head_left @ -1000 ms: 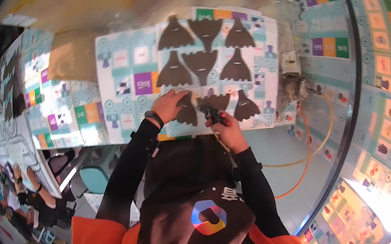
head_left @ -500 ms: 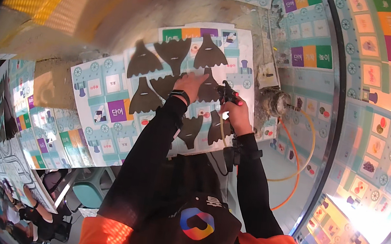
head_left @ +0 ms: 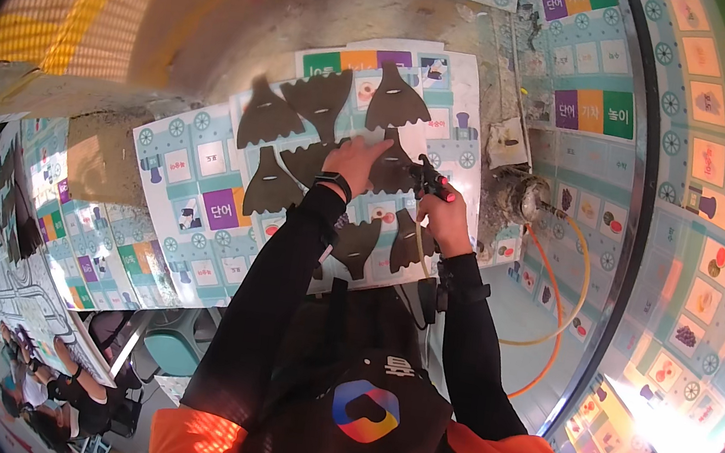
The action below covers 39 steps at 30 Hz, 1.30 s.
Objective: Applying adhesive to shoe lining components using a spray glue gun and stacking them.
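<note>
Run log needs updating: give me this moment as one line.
left grip: at brown fan-shaped piece; right grip: holds black-and-red pistol-shaped tool; tool: at piece's right edge; beneath: white-and-teal sheet

Pieces [head_left: 400, 102] in rows on the sheet [head_left: 172, 200], hoses [head_left: 585, 281] to its right

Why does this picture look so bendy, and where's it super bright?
In the head view, the fisheye lens curves the long bar; in the head view, glare whites out part of the patterned sheets at right; in the head view, sunlight speckles the left orange sleeve.
</note>
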Each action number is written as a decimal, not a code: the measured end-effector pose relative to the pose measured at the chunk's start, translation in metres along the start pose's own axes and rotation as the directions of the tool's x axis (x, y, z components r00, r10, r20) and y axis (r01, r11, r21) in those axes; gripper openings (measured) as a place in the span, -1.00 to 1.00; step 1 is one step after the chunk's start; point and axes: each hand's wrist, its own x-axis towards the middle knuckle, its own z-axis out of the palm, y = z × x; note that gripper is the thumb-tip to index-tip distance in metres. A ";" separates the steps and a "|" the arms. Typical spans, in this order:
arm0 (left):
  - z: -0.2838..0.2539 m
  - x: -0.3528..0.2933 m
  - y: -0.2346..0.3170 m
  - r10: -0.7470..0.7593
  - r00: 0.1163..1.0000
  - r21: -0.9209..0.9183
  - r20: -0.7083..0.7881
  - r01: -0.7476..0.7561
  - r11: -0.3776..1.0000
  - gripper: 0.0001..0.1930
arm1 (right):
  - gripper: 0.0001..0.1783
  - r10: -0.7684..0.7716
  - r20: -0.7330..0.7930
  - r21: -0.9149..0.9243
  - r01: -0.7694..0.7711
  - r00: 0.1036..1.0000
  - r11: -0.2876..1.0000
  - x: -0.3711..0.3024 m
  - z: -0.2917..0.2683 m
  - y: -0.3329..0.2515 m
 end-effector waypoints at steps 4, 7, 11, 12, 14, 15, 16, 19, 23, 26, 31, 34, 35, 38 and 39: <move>0.001 -0.007 -0.008 0.032 0.996 -0.006 -0.080 -0.033 0.999 -0.10 | -0.76 0.073 0.088 0.017 -0.074 0.993 0.997 -0.001 0.008 -0.006; -0.010 -0.030 -0.019 0.073 0.956 -0.174 -0.285 -0.126 0.977 -0.39 | -0.72 -0.006 0.175 0.110 -0.014 0.984 0.994 -0.016 0.011 -0.001; -0.028 -0.085 -0.081 -0.133 0.930 -0.197 -0.343 0.068 0.978 -0.42 | -0.69 -0.017 0.251 0.072 -0.002 0.968 0.997 -0.036 0.040 -0.001; -0.028 -0.092 -0.090 -0.154 0.939 -0.197 -0.308 0.096 0.976 -0.40 | -0.69 0.010 0.277 0.037 -0.021 0.961 0.999 -0.038 0.049 -0.005; -0.021 -0.096 -0.101 -0.182 0.943 -0.202 -0.278 0.128 0.971 -0.38 | -0.67 -0.007 0.292 -0.050 0.023 0.956 0.998 -0.034 0.068 0.002; -0.018 -0.097 -0.100 -0.164 0.948 -0.208 -0.274 0.108 0.972 -0.35 | -0.67 -0.047 0.253 -0.078 0.069 0.966 0.995 -0.033 0.077 0.005; -0.016 -0.098 -0.100 -0.146 0.952 -0.215 -0.270 0.088 0.973 -0.33 | -0.68 -0.089 0.216 -0.109 0.114 0.972 0.987 -0.032 0.083 0.006; -0.014 -0.099 -0.107 -0.142 0.950 -0.228 -0.279 0.078 0.971 -0.32 | -0.69 -0.076 0.202 -0.189 0.115 0.976 0.975 -0.035 0.094 0.001; -0.011 -0.100 -0.107 -0.139 0.953 -0.215 -0.270 0.081 0.973 -0.31 | -0.73 -0.028 0.219 -0.162 0.065 0.975 0.985 -0.028 0.101 0.010; -0.008 -0.099 -0.107 -0.126 0.951 -0.221 -0.282 0.063 0.973 -0.30 | -0.75 -0.013 0.277 -0.080 0.037 0.961 0.996 -0.022 0.107 0.020; -0.006 -0.101 -0.111 -0.114 0.945 -0.227 -0.308 0.043 0.973 -0.29 | -0.74 0.012 0.301 -0.104 0.020 0.954 0.994 -0.030 0.102 0.017; -0.008 -0.101 -0.111 -0.133 0.955 -0.226 -0.266 0.072 0.972 -0.28 | -0.74 0.019 0.242 -0.163 0.022 0.970 0.986 -0.034 0.094 0.008; -0.009 -0.102 -0.111 -0.131 0.952 -0.217 -0.277 0.071 0.974 -0.28 | -0.74 0.008 0.222 -0.195 0.037 0.975 0.980 -0.033 0.094 0.005; -0.009 -0.103 -0.109 -0.121 0.955 -0.234 -0.272 0.056 0.970 -0.29 | -0.76 0.039 0.245 -0.188 0.008 0.969 0.982 -0.036 0.100 -0.005; -0.013 -0.104 -0.110 -0.118 0.959 -0.257 -0.258 0.050 0.965 -0.30 | -0.76 0.035 0.248 -0.185 0.012 0.968 0.983 -0.038 0.101 -0.006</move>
